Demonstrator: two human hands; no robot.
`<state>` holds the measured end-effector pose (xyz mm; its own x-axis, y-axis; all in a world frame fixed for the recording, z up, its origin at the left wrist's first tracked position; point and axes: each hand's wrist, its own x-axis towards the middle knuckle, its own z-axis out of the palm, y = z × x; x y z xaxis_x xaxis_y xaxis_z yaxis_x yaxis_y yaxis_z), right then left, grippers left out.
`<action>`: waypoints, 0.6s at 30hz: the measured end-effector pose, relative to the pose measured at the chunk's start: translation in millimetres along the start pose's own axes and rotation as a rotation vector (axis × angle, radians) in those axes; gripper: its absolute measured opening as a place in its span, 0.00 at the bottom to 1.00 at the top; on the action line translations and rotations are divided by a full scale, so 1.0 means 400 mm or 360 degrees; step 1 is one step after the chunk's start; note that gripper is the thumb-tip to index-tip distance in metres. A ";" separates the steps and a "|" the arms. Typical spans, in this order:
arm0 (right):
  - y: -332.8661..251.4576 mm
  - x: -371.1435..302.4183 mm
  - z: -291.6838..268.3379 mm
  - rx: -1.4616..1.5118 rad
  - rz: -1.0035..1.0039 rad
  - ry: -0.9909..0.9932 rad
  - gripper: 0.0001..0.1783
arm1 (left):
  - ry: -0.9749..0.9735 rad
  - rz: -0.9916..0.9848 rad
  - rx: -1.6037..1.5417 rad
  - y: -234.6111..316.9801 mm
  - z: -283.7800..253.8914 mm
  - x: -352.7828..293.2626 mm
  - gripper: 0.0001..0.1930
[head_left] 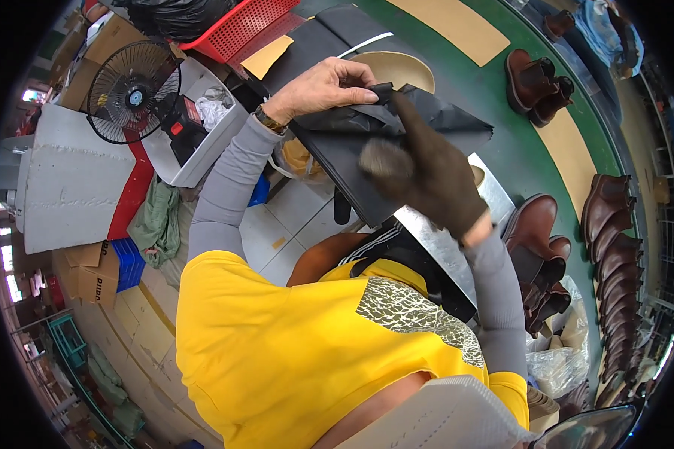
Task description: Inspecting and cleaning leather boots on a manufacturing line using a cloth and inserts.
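My bare left hand [318, 91], with a watch at the wrist, pinches the folded edge of a thin black sheet [449, 112] between thumb and fingers. My right hand [438, 176] wears a dark brown glove and is smeared by motion. One gloved finger reaches up to the fold beside my left fingertips. A blurred grey-brown rounded shape [386, 159] shows at the glove's left side; whether it is the thumb or a held thing, I cannot make out. Under the hands lies flat black material [344, 168]. Just behind the fold sits a tan bowl [397, 69].
Brown boots [530, 86] stand on the green table [468, 84], with a long row of boots [618, 277] at the right. A fan [134, 91] stands by a white bin [221, 127] at the left. Behind is a red basket [236, 30]. A metal plate [445, 243] lies near my right forearm.
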<state>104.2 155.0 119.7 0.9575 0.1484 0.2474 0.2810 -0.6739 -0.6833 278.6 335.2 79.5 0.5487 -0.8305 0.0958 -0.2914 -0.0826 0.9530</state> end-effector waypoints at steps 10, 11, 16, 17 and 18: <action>-0.025 -0.069 -0.095 0.1008 0.0264 -0.1367 0.21 | 0.0505 0.0109 0.0460 -0.029 0.033 0.013 0.10; -0.038 -0.062 -0.108 0.1012 0.0271 -0.1361 0.21 | 0.0644 0.0085 0.0628 -0.028 0.038 0.026 0.11; 0.048 0.009 -0.069 -0.0363 -0.0640 0.0078 0.21 | 0.0516 -0.0030 0.0286 -0.047 0.006 0.091 0.12; 0.069 0.003 -0.044 -0.0364 -0.0648 0.0082 0.21 | 0.0522 -0.0025 0.0292 -0.051 -0.007 0.096 0.12; 0.083 -0.002 -0.022 -0.0517 -0.0595 -0.0039 0.19 | 0.0434 -0.0096 0.0206 -0.051 -0.018 0.100 0.12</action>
<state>112.0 126.1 102.8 0.7974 0.4372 0.4159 0.5743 -0.7614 -0.3007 312.1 307.6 66.1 0.7529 -0.6450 0.1306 -0.3396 -0.2109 0.9166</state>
